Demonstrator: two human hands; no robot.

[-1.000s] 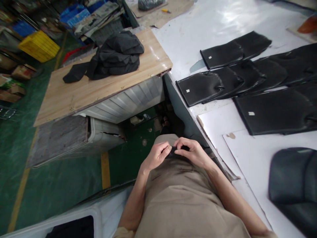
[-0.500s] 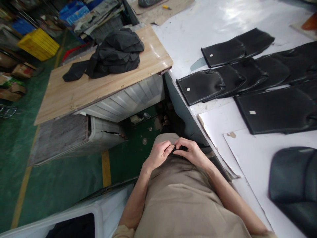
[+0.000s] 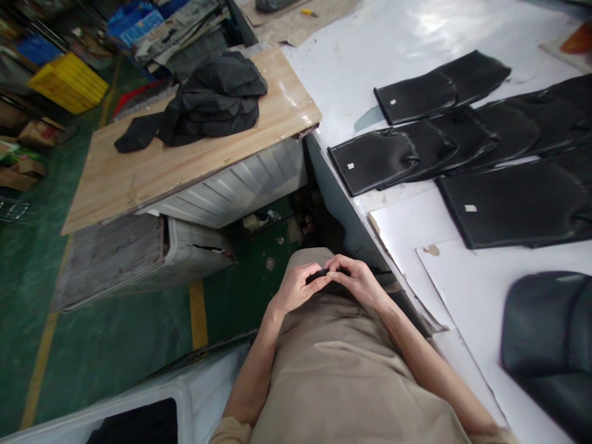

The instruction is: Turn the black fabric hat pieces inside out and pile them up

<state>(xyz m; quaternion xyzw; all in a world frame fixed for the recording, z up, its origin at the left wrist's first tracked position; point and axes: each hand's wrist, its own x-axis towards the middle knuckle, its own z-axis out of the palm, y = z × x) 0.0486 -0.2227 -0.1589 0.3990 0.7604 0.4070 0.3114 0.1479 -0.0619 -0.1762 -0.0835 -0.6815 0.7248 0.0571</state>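
Note:
In front of my waist, my left hand [image 3: 298, 288] and my right hand [image 3: 355, 279] meet at the fingertips. Between them both pinch a small, narrow black strip [image 3: 318, 275]; most of it is covered by my fingers, and its kind cannot be made out. A tan apron [image 3: 342, 370] lies just beneath the hands. To the right, on the white table [image 3: 398, 228], lie flat black sleeve-like pieces [image 3: 374, 161] with small white labels, several overlapping in a row. A dark padded piece [image 3: 546, 327] rests nearer to me.
At left, a wooden board [image 3: 152, 166] lies over white bins and bears a heap of black fabric [image 3: 217, 98]. A white bin [image 3: 185, 401] with dark cloth stands at lower left. The table edge runs close by my right arm. A yellow crate [image 3: 69, 83] sits farther off.
My fingertips have come closer together, the right thumb now pressing in beside the left. More of the black strip shows between the hands. The camera view has shifted slightly.

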